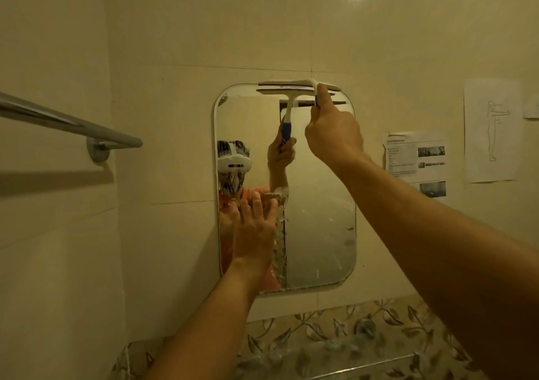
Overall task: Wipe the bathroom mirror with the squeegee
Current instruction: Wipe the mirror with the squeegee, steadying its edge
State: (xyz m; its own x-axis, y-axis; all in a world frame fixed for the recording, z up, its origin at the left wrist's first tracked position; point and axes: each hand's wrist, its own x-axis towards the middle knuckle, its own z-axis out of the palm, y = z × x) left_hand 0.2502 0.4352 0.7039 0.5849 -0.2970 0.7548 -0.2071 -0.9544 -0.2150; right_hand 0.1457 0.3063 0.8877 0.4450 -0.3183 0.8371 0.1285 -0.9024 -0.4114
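- The right hand [334, 133] is closed around the squeegee [299, 86] handle; the fist covers the handle itself, which shows only as a white-and-blue reflection in the glass to the left of the hand.
- Above the grip, the white squeegee head lies level along the top edge of the bathroom mirror [320, 219], its blade against the glass; the index finger [321, 93] reaches up to the head's underside.
- The left hand [255, 230] is flat and open, fingers spread, palm on the lower left of the mirror, well below and to the left of the grip. It holds nothing.
- The hand hides the glass beneath it; soapy smears trail beside its fingertips and down a strip to its right.
- The mirror's lower right is hazy, with streaks and specks near its bottom edge.
- Right of the grip, two printed sheets [415, 158] hang on the tiled wall [175, 131]; their text is too small to read.
- Far left of the grip, a chrome towel rail [73, 124] runs off the frame edge.
- Both forearms are cut off at the bottom edge.
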